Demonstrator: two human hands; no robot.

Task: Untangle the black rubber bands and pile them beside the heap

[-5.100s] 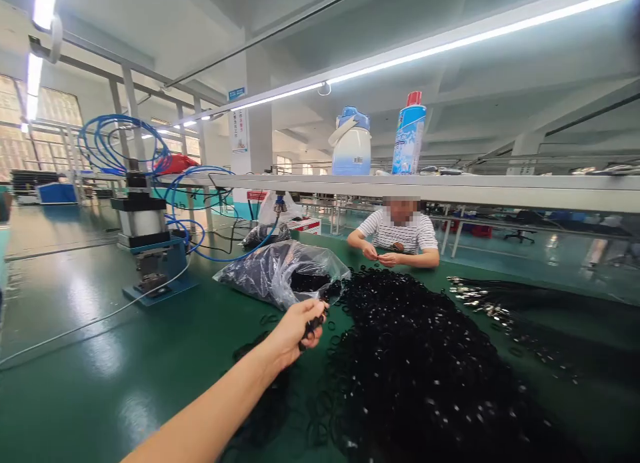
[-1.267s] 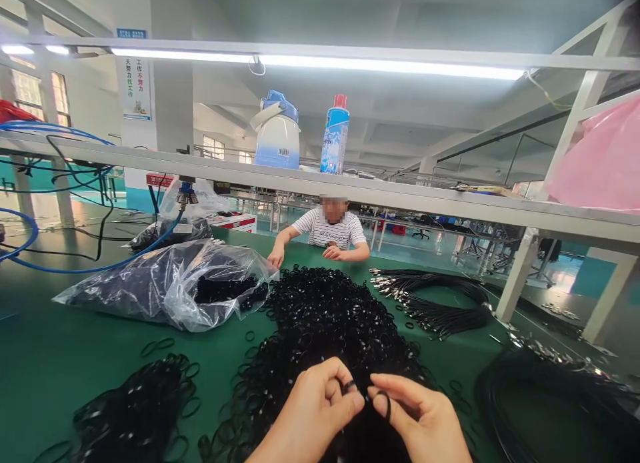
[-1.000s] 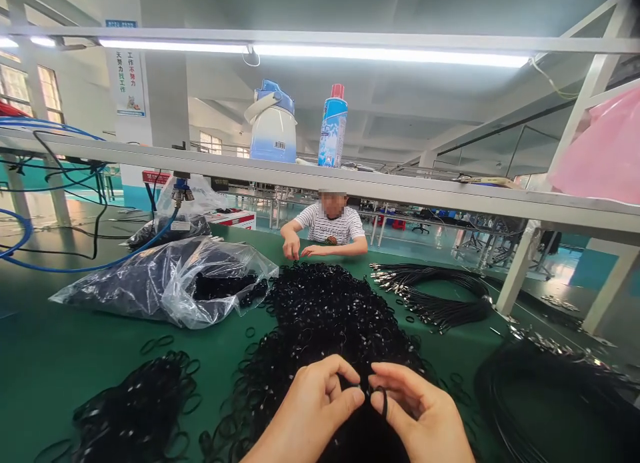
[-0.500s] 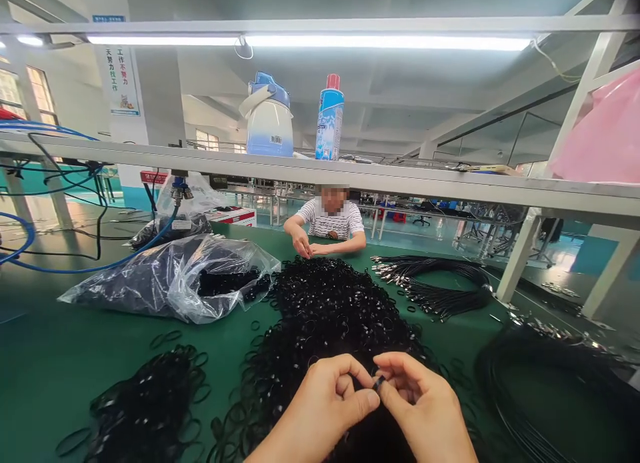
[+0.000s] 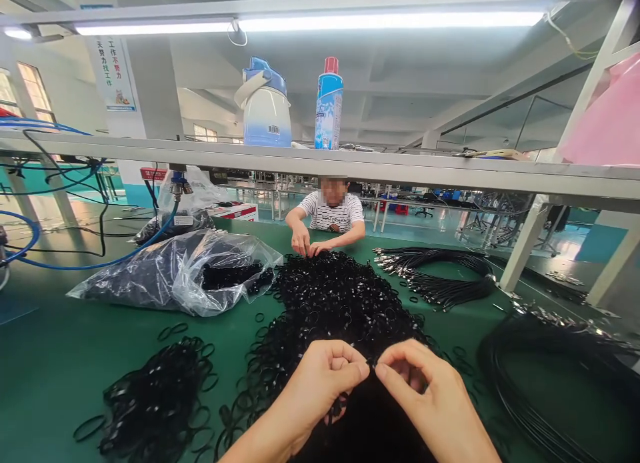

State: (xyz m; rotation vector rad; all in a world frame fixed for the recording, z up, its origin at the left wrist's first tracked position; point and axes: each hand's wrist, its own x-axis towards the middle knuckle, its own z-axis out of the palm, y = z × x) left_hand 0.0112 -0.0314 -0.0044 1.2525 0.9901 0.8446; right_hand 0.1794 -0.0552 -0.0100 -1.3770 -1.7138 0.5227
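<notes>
Over a large heap of black rubber-like rings [image 5: 345, 296], my left hand [image 5: 330, 376] and my right hand [image 5: 425, 383] meet almost fingertip to fingertip. Both are closed in a pinch on a small black ring [image 5: 371, 364], mostly covered by the fingers. More black bands [image 5: 339, 404] show at the curled lower fingers of my left hand. A smaller pile of the same rings [image 5: 155, 399] lies to the left on the green tabletop [image 5: 45, 383].
A clear plastic bag [image 5: 145, 269] of black rings lies at back left. Coiled black cables with metal ends [image 5: 440, 276] and a larger coil [image 5: 505, 383] are on the right. A co-worker [image 5: 327, 216] handles the heap's far end. A shelf [image 5: 400, 163] spans above.
My fingertips have drawn slightly apart around the black ring, and bands now show under my left hand. The co-worker's hands have shifted on the heap. The view has tilted slightly.
</notes>
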